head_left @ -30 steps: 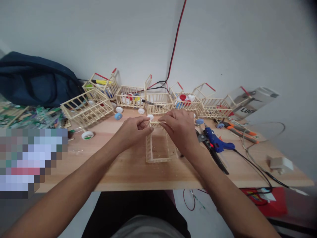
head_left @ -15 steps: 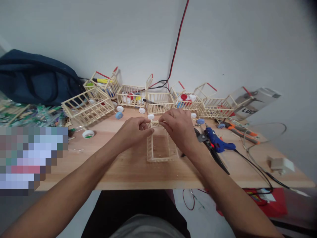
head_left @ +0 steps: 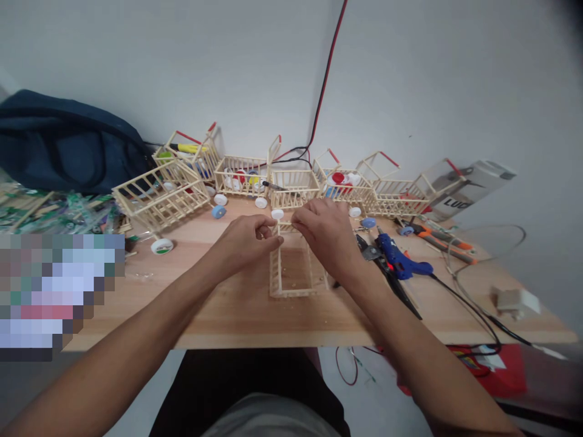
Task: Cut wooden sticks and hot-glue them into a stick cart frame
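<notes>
A small open frame of thin wooden sticks (head_left: pixel 294 273) stands on the wooden table (head_left: pixel 228 315) in front of me. My left hand (head_left: pixel 248 241) is curled at the frame's far left corner, fingers pinched on its top rail. My right hand (head_left: pixel 325 237) is closed over the far right part of the same rail, thumb and fingers pressed on the sticks. Both hands meet at the far edge of the frame.
A row of finished stick carts (head_left: pixel 291 185) with bottle-cap wheels lines the wall, one larger cart (head_left: pixel 159 194) at left. A blue glue gun (head_left: pixel 401 258), black cutters (head_left: pixel 387 273), orange pliers (head_left: pixel 444 240) and cables lie right. A dark bag (head_left: pixel 64 145) sits far left.
Both hands stay on the frame's far rail; they and the frame shifted only very slightly as the view moved.
</notes>
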The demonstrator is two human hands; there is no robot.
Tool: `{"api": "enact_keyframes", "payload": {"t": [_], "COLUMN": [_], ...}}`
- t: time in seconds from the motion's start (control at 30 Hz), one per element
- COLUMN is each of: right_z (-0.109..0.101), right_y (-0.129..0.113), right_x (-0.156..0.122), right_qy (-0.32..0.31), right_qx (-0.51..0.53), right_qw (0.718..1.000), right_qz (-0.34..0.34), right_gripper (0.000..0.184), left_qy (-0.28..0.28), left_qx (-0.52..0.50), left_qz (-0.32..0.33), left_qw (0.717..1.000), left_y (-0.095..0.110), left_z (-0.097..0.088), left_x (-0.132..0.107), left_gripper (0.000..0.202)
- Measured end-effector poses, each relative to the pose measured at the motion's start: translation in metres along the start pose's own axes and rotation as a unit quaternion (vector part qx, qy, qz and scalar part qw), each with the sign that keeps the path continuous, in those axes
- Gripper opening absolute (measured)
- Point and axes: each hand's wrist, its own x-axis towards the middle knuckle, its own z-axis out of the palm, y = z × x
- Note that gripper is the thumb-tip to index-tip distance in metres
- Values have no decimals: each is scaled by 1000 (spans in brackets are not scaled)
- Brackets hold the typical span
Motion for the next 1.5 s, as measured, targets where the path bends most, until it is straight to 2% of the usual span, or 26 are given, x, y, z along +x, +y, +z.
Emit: {"api": "enact_keyframes", "payload": {"t": [0.27, 0.33, 0.43, 0.5, 0.57, 0.67, 0.77, 0.9, 1.07, 1.3, 1.5], "right_z": [-3, -6, -11, -14, -16, -11, -1, 12, 14, 12, 12], "right_y": [0, 3, 15, 26, 35, 42, 39, 27, 22, 26, 19], "right_x": [1, 0, -5, -10, -17, -31, -45, -56, -63, -72, -73], "right_qy": [-1, 19, 76, 113, 143, 179, 180, 162, 134, 71, 14], "right_qx": [4, 32, 72, 90, 118, 179, 237, 306, 364, 352, 345], "right_qw": [1000, 999, 994, 988, 980, 960, 938, 909, 889, 916, 926], "right_qz": [-2, 2, 24, 50, 78, 122, 176, 231, 245, 179, 151], "right_gripper": [13, 11, 19, 21, 23, 28, 33, 38, 43, 49, 45], "left_qy": [-5, -9, -2, 35, 108, 224, 265, 222, 141, 112, 100], "left_qx": [-1, 3, 14, 24, 47, 105, 163, 214, 241, 257, 284], "left_qz": [-6, -1, 5, 14, 48, 139, 215, 259, 274, 278, 261], "left_qw": [1000, 1000, 1000, 999, 992, 959, 926, 915, 920, 919, 917], "left_y": [-1, -2, -4, -4, -4, -1, 5, 19, 33, 37, 38], "left_z": [0, 0, -1, -2, -3, -4, -4, -3, 3, 19, 27], "left_x": [0, 0, -1, -2, -4, -6, -6, 0, 11, 27, 31], "left_gripper": [37, 37, 39, 40, 35, 21, 16, 14, 12, 11, 10]}}
